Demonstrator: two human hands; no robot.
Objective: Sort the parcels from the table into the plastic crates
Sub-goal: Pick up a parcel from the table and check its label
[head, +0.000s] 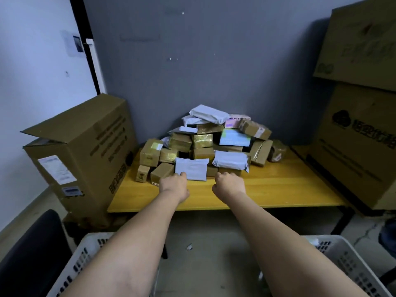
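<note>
Both forearms bare, no sleeves, watch or rings visible.

Near the top right of the pile, a pink box point(236, 120) reads "Contact lense" (upside down, partly cut off). Print on the cartons and labels stays too blurred to read.

Pretty dim in here, flat soft light with a bluish cast on the grey wall point(203, 61). Glare pops off the taped parcels point(201, 141) in the pile. Deep shadow right of the pile, beside the stacked cartons point(360, 125). Wide-angle lens bends the edges, and everything's a bit soft.
</note>
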